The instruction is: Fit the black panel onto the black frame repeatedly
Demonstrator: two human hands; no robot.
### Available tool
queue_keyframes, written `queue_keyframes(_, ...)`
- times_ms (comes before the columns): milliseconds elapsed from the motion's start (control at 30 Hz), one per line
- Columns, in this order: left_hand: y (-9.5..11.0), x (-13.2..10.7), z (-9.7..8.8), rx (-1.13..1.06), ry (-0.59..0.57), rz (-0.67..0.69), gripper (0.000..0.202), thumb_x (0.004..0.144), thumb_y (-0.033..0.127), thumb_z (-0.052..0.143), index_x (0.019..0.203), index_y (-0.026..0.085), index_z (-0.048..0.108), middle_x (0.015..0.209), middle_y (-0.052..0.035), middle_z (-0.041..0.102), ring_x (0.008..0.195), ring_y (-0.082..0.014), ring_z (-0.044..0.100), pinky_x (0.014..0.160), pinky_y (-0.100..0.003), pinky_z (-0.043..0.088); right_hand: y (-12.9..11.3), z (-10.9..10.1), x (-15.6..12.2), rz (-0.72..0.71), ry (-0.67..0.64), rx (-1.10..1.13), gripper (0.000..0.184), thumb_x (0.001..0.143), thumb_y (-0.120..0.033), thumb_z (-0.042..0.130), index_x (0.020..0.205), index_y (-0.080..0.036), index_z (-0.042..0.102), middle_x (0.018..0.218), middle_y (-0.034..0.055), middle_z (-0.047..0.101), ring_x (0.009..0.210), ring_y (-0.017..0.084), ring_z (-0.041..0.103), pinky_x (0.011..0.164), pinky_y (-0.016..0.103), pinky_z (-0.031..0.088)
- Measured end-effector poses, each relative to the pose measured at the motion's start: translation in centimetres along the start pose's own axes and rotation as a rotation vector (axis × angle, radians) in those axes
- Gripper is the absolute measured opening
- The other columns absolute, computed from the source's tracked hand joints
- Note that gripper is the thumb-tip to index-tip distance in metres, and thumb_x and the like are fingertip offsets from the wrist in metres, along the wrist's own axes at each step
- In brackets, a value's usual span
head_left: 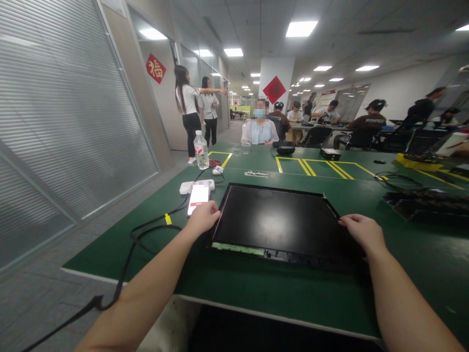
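Note:
A black LCD screen panel (278, 220) lies over the green table in front of me, its glossy face up with a pale reflection in the middle. Along its near edge runs a strip of green circuit board (238, 249). My left hand (204, 216) is closed on the panel's left edge, thumb and fingers pinched together. At the right edge, my right hand (364, 232) pinches the frame in the same way. Just beyond my left hand rests a lit smartphone (199, 198), leaning against a white power strip (186, 187).
A water bottle (201, 150), a white mouse (218, 170) and a metal tool (256, 173) stand or lie farther back on the green table (146, 210). Black cables (126, 259) trail along the left. A masked person (260, 129) sits opposite; dark equipment (421, 205) occupies the right.

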State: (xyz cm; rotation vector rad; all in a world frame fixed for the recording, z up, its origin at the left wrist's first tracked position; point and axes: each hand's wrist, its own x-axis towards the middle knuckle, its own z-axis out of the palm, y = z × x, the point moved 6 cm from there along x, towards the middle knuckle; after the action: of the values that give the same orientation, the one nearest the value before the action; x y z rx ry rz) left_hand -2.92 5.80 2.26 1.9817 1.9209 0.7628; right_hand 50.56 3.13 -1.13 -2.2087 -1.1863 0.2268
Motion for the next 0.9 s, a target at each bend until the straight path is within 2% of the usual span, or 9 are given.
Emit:
queue_keyframes(167, -1.0, 0.2, 0.0, -0.413, 0.089, -0.132, 0.017, 0.069, 0.025, 0.071, 0.059, 0.022, 0.059, 0.055, 0.0004, 0.062, 0.054, -0.0172, 0.056, 0.054, -0.027, 0.036, 0.0, -0.1, 0.1, -0.028, 0.028, -0.016, 0.022, 0.075, -0.039, 0.063, 0.077, -0.024, 0.078, 0.082, 0.0097, 0.075, 0.075, 0.026, 0.064, 0.064, 0.035, 0.044)
queue_keyframes(267, -1.2, 0.1, 0.4, -0.721, 0.144, -0.238, 0.020, 0.063, 0.028, 0.077, 0.061, 0.020, 0.059, 0.053, 0.0016, 0.061, 0.050, -0.0137, 0.053, 0.050, -0.024, 0.036, 0.0, -0.1, 0.2, -0.031, 0.029, -0.027, 0.021, 0.074, -0.039, 0.064, 0.076, -0.024, 0.078, 0.081, 0.0097, 0.074, 0.076, 0.026, 0.065, 0.064, 0.034, 0.044)
queue_keyframes(433, -0.2, -0.6, 1.3, -1.099, 0.078, -0.352, 0.036, 0.052, 0.034, 0.087, 0.071, 0.021, 0.059, 0.053, 0.0055, 0.059, 0.046, -0.0112, 0.052, 0.045, -0.021, 0.037, 0.0, -0.1, 0.2, -0.029, 0.027, -0.025, 0.022, 0.074, -0.039, 0.064, 0.078, -0.024, 0.079, 0.082, 0.0096, 0.075, 0.077, 0.027, 0.065, 0.064, 0.034, 0.044)
queue_keyframes(600, 0.3, -0.9, 1.7, -1.214, 0.038, -0.413, 0.042, 0.047, 0.027, 0.089, 0.073, 0.022, 0.057, 0.056, 0.0064, 0.062, 0.046, -0.0115, 0.056, 0.045, -0.021, 0.043, 0.0, 0.0, 0.2, -0.005, 0.013, -0.026, 0.023, 0.075, -0.039, 0.064, 0.080, -0.023, 0.080, 0.084, 0.0101, 0.075, 0.077, 0.027, 0.065, 0.064, 0.035, 0.044)
queue_keyframes(733, -0.1, -0.7, 2.3, -1.196, 0.028, -0.475, 0.038, 0.050, 0.025, 0.086, 0.073, 0.022, 0.056, 0.053, 0.0058, 0.062, 0.044, -0.0117, 0.055, 0.043, -0.021, 0.042, 0.0, 0.0, 0.3, -0.004, 0.009, -0.034, 0.023, 0.075, -0.039, 0.064, 0.080, -0.023, 0.079, 0.085, 0.0101, 0.075, 0.078, 0.027, 0.065, 0.065, 0.035, 0.044)
queue_keyframes(900, -0.9, -0.4, 2.8, -1.148, 0.025, -0.490, 0.034, 0.054, 0.027, 0.084, 0.071, 0.021, 0.055, 0.053, 0.0061, 0.061, 0.045, -0.0119, 0.056, 0.045, -0.021, 0.043, 0.1, 0.1, 0.2, -0.023, 0.004, -0.037, 0.022, 0.076, -0.039, 0.064, 0.080, -0.023, 0.079, 0.085, 0.0095, 0.076, 0.079, 0.028, 0.066, 0.065, 0.035, 0.044)
